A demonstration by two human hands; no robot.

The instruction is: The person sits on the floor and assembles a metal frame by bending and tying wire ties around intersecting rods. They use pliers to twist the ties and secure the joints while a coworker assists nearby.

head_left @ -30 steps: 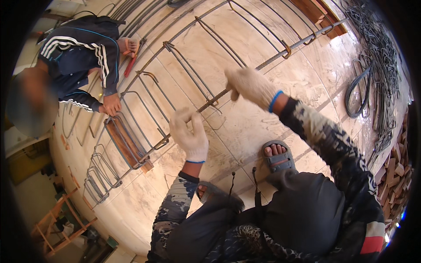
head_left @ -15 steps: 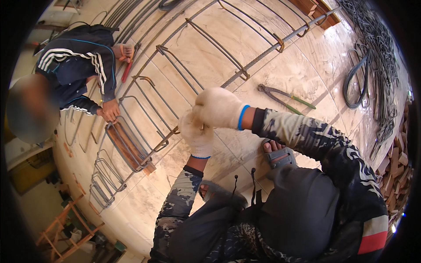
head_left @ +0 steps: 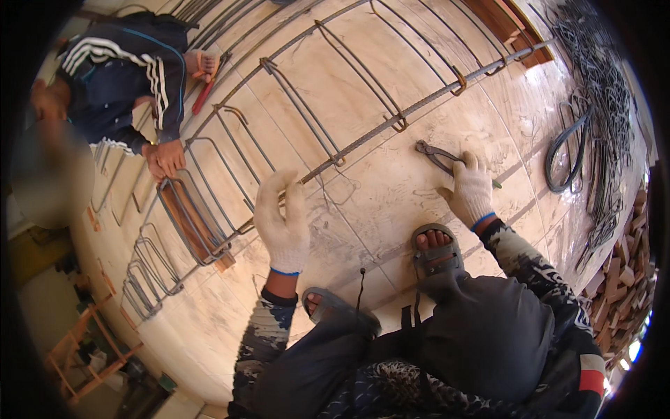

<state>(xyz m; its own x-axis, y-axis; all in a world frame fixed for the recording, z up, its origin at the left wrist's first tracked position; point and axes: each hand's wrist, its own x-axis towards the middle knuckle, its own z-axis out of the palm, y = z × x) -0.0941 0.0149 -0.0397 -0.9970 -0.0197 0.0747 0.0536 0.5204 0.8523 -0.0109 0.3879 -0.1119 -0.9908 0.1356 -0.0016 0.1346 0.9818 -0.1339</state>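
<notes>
My left hand (head_left: pixel 281 227), in a white knit glove, is at the near long bar of a rebar cage (head_left: pixel 366 137). Its fingers are raised and curved, with a gap from the thumb, and the bar runs behind them. My right hand (head_left: pixel 472 190), gloved too, reaches over the green-handled pincers (head_left: pixel 434 151) lying on the floor. Its fingers cover part of the handles while the thumb stands apart. Thin tie wire (head_left: pixel 325 193) shows beside the bar, close to my left hand.
Across the cage, a person's hands (head_left: pixel 166 159) touch a stirrup above a wooden board (head_left: pixel 187 223). Red-handled pliers (head_left: pixel 202 96) are by that person's foot. Coiled wire (head_left: pixel 569 155) and heaped steel (head_left: pixel 601 91) lie right, wood offcuts (head_left: pixel 615 279) beyond.
My hands, together at the bar before, have come apart. The right one has moved right to the pincers; the left has shifted slightly left, its fingers opened.
</notes>
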